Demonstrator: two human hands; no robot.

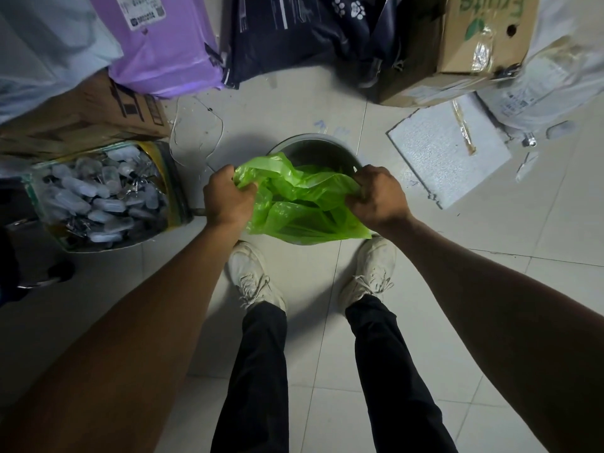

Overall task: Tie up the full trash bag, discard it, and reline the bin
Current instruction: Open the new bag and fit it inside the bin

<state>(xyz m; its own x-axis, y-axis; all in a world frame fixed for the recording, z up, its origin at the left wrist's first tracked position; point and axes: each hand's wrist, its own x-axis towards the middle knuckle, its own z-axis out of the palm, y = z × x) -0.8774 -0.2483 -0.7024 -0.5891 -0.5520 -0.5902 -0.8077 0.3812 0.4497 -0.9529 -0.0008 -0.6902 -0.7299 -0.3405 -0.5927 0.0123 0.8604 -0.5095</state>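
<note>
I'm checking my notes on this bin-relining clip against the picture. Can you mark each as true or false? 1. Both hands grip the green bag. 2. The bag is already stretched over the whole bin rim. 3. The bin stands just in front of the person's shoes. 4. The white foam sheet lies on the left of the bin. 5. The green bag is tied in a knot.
1. True: the left hand and right hand each clutch an edge of the green bag.
2. False: the far rim of the bin is bare.
3. True: the shoes sit right behind it.
4. False: the foam sheet lies to its right.
5. False: the bag is open and loose.
</note>
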